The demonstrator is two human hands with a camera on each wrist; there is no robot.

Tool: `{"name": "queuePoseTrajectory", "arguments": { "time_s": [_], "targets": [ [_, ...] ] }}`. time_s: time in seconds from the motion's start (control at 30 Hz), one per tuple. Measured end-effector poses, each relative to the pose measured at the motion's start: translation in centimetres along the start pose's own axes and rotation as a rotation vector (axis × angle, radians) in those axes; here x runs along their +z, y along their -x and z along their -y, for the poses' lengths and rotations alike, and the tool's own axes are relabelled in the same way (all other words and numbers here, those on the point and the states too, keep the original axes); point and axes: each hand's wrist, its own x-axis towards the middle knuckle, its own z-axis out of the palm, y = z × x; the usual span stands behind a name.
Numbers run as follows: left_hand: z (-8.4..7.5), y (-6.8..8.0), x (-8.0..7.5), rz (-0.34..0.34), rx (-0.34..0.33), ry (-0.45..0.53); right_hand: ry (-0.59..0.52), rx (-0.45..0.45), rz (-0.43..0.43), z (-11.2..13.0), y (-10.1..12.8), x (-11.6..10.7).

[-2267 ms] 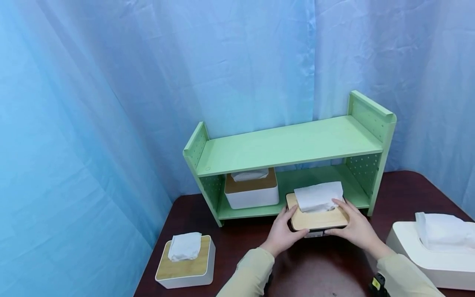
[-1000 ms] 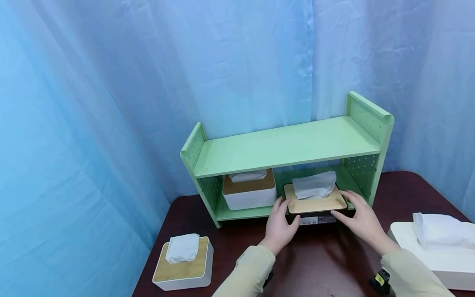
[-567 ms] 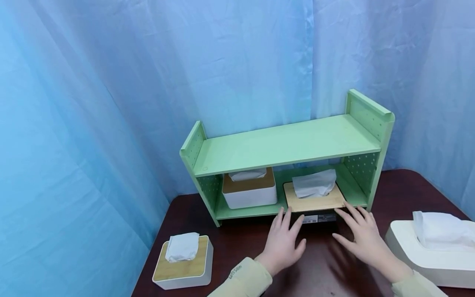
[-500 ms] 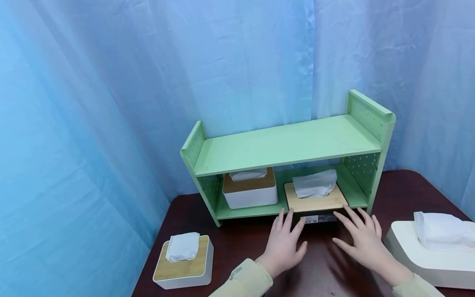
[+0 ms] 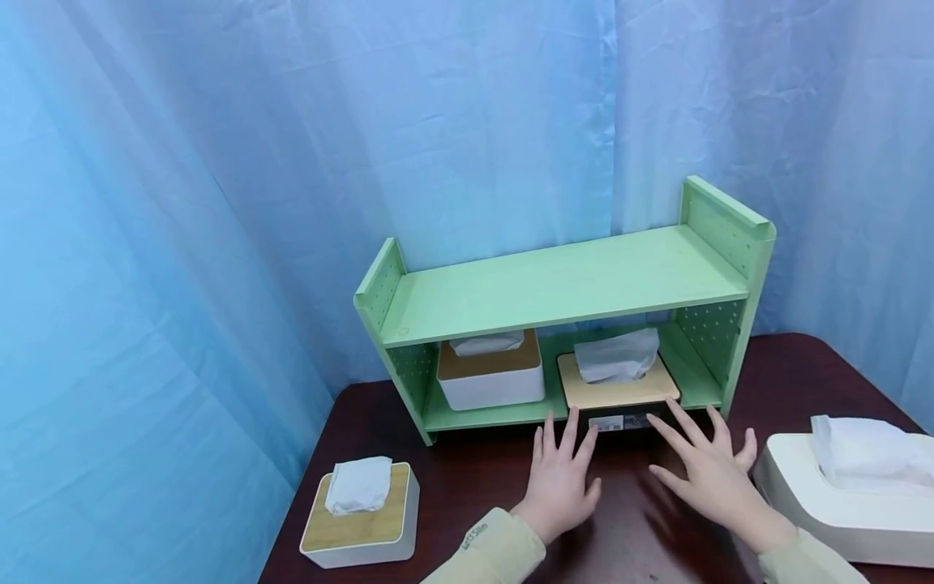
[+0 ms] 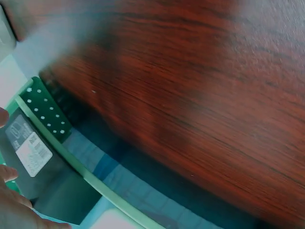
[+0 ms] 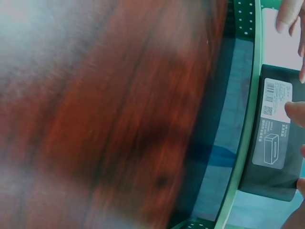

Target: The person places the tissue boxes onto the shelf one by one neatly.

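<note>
A black tissue box (image 5: 619,391) with a wooden lid and a white tissue sticking out sits on the lower board of the green shelf (image 5: 569,284), right of centre. Both hands lie flat just in front of it with fingers spread. My left hand (image 5: 562,478) reaches its fingertips to the box's labelled front (image 6: 31,152). My right hand (image 5: 702,469) touches the front's right part, one fingertip (image 7: 295,113) on the label (image 7: 274,124). Neither hand holds anything.
A white tissue box (image 5: 490,377) with a wooden lid stands on the same board, to the left. Another like it (image 5: 362,511) sits on the dark wooden table (image 5: 642,527) at the front left. A large white tissue box (image 5: 839,495) is at the right. Blue curtains hang behind.
The hands carried the black box onto the lower board, let go of its sides and drew back. Straight fingers now meet its front, and it sits slightly deeper.
</note>
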Motion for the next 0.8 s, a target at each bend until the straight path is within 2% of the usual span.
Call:
{"name": "queuePoseTrajectory", "arguments": {
  "time_s": [0.2,0.4,0.67,0.8],
  "targets": [
    [0.3,-1.1,0.3,0.022,-0.033,-0.009,0.015,0.003,-0.004,-0.5,-0.8,0.2],
    [0.2,-2.3,0.5,0.043,-0.032,-0.005,0.048,0.02,0.012,-1.2,-1.6,0.4],
    [-0.1,-3.5,0.6,0.106,-0.085,-0.064,0.058,0.064,0.044,-1.7,-2.6,0.7],
    [0.0,-4.1,0.5,0.109,-0.104,-0.036,0.073,0.064,0.051,-1.7,-3.1,0.7]
  ]
}}
